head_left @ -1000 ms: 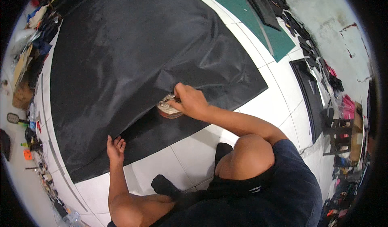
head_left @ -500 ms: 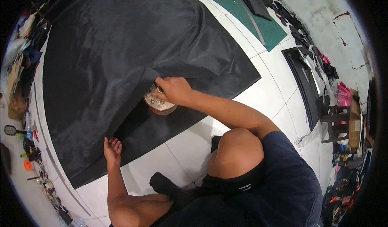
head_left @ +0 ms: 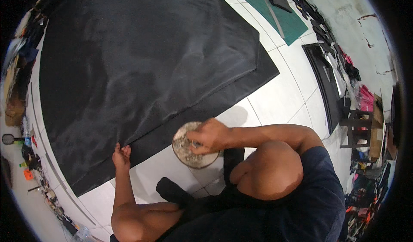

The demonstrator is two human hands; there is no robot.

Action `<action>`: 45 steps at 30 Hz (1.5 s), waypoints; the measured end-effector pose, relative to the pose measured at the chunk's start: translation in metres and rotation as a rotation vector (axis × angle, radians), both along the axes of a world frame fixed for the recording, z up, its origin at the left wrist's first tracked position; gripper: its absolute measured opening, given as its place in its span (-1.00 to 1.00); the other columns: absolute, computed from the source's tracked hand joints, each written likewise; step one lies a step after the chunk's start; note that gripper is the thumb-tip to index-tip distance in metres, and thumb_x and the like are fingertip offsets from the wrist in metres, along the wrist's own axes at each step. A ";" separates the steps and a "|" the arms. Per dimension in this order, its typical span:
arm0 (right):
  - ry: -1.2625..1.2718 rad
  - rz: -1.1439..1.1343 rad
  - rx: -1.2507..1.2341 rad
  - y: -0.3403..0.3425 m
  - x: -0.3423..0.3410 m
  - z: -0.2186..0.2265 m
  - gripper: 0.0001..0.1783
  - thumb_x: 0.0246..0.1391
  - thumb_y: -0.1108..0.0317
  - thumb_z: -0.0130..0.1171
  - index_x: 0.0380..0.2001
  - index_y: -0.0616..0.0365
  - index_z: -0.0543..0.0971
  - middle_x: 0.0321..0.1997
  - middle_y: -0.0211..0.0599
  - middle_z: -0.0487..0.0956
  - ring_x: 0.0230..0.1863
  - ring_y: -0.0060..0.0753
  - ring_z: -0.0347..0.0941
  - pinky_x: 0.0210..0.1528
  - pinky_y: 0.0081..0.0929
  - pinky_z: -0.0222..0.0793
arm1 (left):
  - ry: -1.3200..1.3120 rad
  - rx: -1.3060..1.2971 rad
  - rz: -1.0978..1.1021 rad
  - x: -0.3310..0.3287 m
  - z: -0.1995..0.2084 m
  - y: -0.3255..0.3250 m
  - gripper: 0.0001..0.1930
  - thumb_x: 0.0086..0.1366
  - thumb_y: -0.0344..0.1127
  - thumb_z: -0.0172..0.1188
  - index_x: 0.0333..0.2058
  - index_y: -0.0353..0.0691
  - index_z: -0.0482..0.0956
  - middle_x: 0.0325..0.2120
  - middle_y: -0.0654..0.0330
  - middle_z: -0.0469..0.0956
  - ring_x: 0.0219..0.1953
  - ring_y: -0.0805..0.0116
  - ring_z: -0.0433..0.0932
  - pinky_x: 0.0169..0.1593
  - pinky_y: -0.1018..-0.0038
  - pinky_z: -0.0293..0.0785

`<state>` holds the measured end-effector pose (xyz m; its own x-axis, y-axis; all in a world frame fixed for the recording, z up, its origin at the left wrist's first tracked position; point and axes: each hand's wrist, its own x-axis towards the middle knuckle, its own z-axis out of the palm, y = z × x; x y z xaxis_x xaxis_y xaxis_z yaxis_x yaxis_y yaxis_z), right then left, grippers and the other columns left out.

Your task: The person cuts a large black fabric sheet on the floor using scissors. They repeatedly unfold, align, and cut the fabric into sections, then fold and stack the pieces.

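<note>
A large sheet of black fabric (head_left: 129, 65) lies on the floor in two layers, the upper layer's near edge set back from the lower layer's edge. My left hand (head_left: 122, 156) is at that upper edge, fingers curled, pinching the fabric near its left end. My right hand (head_left: 211, 136) grips a round, speckled beige block (head_left: 185, 149) by what looks like a small metal handle on top, mostly hidden by my fingers. The block is just off the fabric's near edge, above the white tiles, between my hand and my feet.
White floor tiles (head_left: 275, 100) surround the fabric. A green cutting mat (head_left: 258, 9) with a long strip on it lies at the far right. Folded black pieces (head_left: 320, 82), a dark stool (head_left: 357, 128) and piled materials line the right wall. Assorted items (head_left: 32, 164) line the left side.
My right hand has lifted the round block out from the fabric, toward me and right. The upper layer now lies flatter over the lower one. My left fingers have closed on the edge.
</note>
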<state>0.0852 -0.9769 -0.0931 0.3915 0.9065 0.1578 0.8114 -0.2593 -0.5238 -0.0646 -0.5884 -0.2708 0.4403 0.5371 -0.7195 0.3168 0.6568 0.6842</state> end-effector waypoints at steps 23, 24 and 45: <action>1.161 -1.714 0.627 -0.247 0.190 -0.146 -0.04 -0.04 -0.38 0.12 -0.02 0.45 0.34 -0.38 -0.09 0.54 -0.45 -0.24 0.50 -0.42 -0.38 0.45 | -0.024 0.071 0.257 -0.006 0.025 0.021 -0.32 0.29 -0.07 0.18 0.20 -0.37 0.16 0.08 -0.06 0.31 0.05 0.15 0.40 0.09 0.35 0.42; 1.172 -1.719 0.747 -0.242 0.207 -0.154 -0.06 -0.03 -0.35 0.14 -0.03 0.46 0.34 -0.36 -0.08 0.55 -0.44 -0.21 0.50 -0.39 -0.38 0.47 | -0.019 0.088 0.258 -0.011 0.019 0.042 -0.38 0.30 -0.10 0.17 0.17 -0.38 0.20 0.06 -0.04 0.34 0.04 0.17 0.40 0.06 0.36 0.44; 0.382 -1.804 -0.057 -0.388 0.239 -0.159 -0.48 -0.19 0.03 0.40 -0.21 0.16 0.60 -0.20 0.01 0.62 -0.13 -0.11 0.57 -0.06 -0.32 0.43 | 0.311 0.324 0.060 -0.100 -0.015 0.053 -0.64 0.30 -0.11 0.13 -0.06 -0.25 0.47 -0.22 0.24 0.49 -0.38 0.38 0.37 -0.35 0.48 0.33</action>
<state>0.3246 -1.3646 -0.2524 0.7778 -0.6037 -0.1746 -0.5855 -0.5951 -0.5505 -0.1644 -0.5352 -0.2859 0.1911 0.7744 -0.6032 0.5079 0.4478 0.7359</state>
